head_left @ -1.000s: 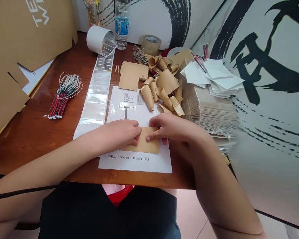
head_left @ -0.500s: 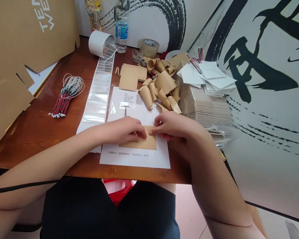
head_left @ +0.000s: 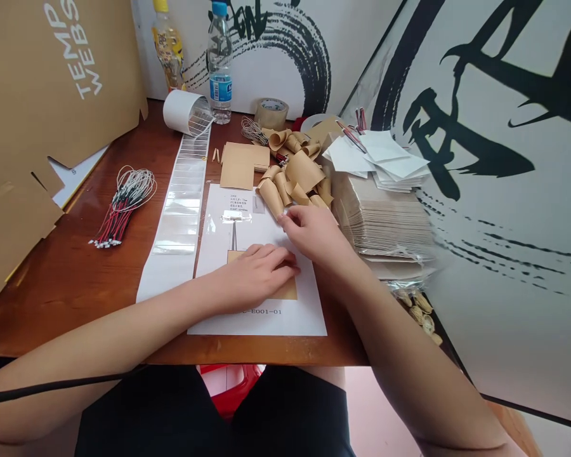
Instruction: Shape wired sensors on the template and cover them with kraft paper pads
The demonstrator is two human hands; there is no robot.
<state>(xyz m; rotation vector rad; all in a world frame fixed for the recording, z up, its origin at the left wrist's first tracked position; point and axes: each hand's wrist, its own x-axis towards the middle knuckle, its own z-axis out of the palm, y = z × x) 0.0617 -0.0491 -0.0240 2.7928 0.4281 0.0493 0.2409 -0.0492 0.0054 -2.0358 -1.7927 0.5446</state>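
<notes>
My left hand (head_left: 259,276) lies flat across a rectangle of kraft paper (head_left: 285,291), covering most of it, and holds nothing. The rectangle rests on a white printed sheet (head_left: 214,247) with a small clear bag (head_left: 235,216) taped near its top. My right hand (head_left: 313,232) hovers above the sheet's upper right part, fingers curved and holding nothing. Its fingertips are close to a heap of rolled kraft paper pieces (head_left: 290,181).
Beyond the sheet lie a strip of clear sleeves (head_left: 178,212), a wire bundle (head_left: 124,206), and flat kraft sheets (head_left: 240,165). A tall kraft stack (head_left: 383,219) with white paper squares (head_left: 378,155) stands right. Bottles and tape (head_left: 271,113) line the wall. Cardboard (head_left: 38,82) stands left.
My right hand has lifted off the kraft rectangle and moved up towards the rolled pieces. My left hand has slid right over the rectangle. The whole view has shifted slightly.
</notes>
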